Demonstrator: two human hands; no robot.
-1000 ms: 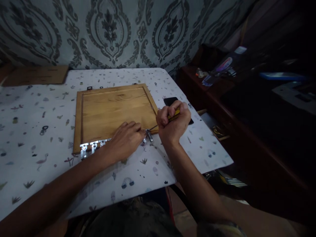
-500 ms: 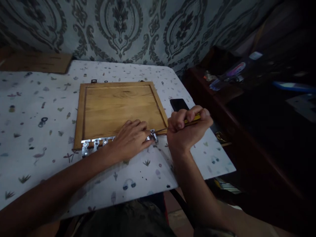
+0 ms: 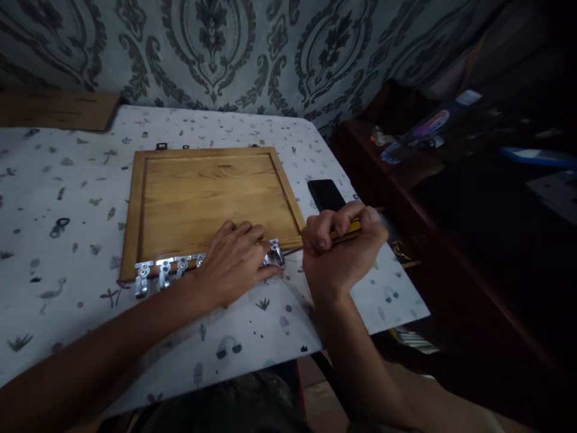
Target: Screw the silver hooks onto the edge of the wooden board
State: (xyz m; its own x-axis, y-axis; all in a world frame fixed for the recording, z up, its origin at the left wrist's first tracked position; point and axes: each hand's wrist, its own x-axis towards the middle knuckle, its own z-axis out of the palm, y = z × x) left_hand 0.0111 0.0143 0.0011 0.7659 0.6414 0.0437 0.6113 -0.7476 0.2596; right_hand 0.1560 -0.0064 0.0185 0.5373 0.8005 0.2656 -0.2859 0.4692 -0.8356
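- Screwdriver (image 3: 346, 229) update first: a second back the right hand (image 3: 340, 255) sits higher with a long bit of shaft showing; now the fist has rolled over and dropped toward 4 o'clock, knuckles up, and only a sliver of shaft shows at its 9 o'clock
- that sliver points at the same lone bracket (image 3: 276, 251) at the 5 o'clock corner of the wooden panel (image 3: 211, 198); so I'd say it's the same fitting being worked, just another turn of the wrist, not a new spot
- grip: right hand is clenched tight round the yellow handle; left hand (image 3: 237, 261) lies flat with loose fingers on the panel's near edge, pressing down, holding nothing; it has barely moved
- the panel lies flat on the patterned tablecloth (image 3: 67, 198), pretty much dead centre, same place as before
- counts: one panel; one screwdriver; five shiny brackets that I can see along the near edge, a row of four (image 3: 163, 273) at 7 o'clock (fourth half under the wrist) plus the lone one; more could be under the left hand, can't tell
- three or so small dark clips (image 3: 161, 146) along the far edge at 12 o'clock; too small to be sure
- one black phone (image 3: 325, 193) at the right hand's 11 o'clock, just off the panel; one brown board (image 3: 58, 109) way out at 10 o'clock
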